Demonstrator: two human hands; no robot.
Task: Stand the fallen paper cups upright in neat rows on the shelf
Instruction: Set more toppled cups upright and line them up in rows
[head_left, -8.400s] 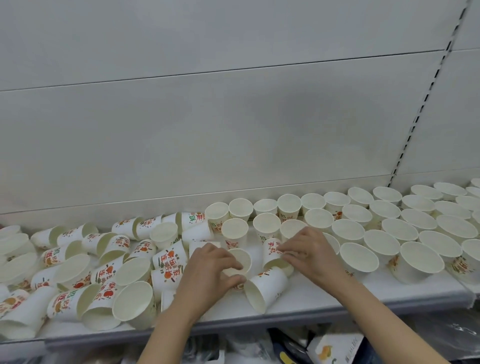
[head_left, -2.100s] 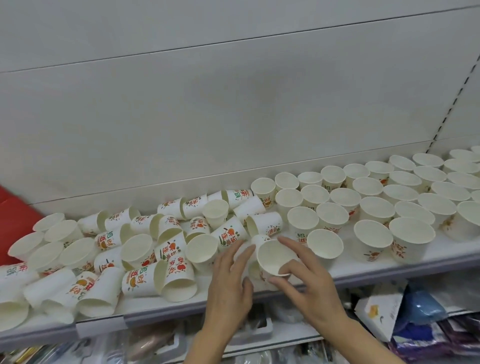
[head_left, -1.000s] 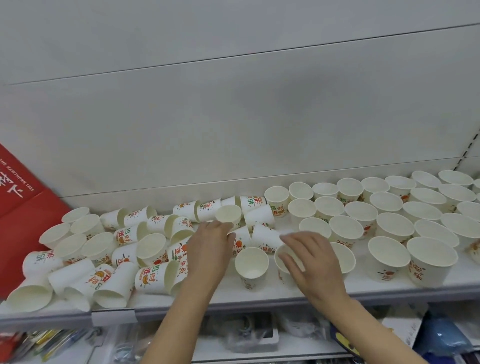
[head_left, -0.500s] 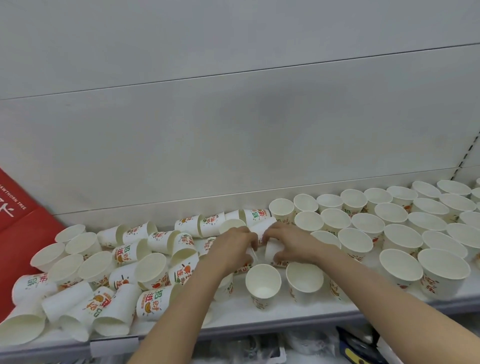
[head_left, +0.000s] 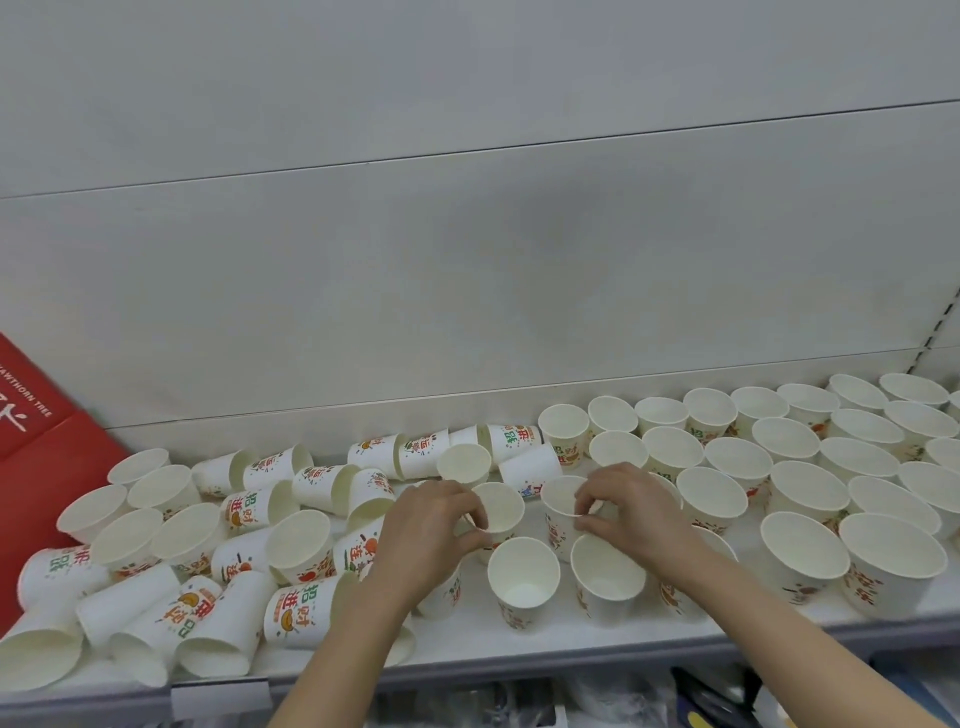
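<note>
While each hand has a cup by the rim, the risk sits right at the fingertips: the left hand (head_left: 434, 525) pinches the near lip of one paper cup (head_left: 498, 506) and the right hand (head_left: 631, 512) pinches the lip of its neighbour (head_left: 563, 506), thumb and fingers curled onto the edge, both cups close to upright in the middle of the shelf (head_left: 519, 647). Paper this thin looks likely to buckle if squeezed, and a dented rim would spoil the row. Just in front stand two upright cups (head_left: 523, 579), almost touching the wrists, so a careless forearm could tip them off the front edge. To the left lies the heap of fallen cups (head_left: 249, 566), on their sides and overlapping; I'd guess one nudge from the left elbow rolls several. To the right the finished rows (head_left: 800, 467) stand packed tight, and setting the right-hand cup down too hard against them might knock one over like a domino. A red box (head_left: 36, 441) leans at the far left
</note>
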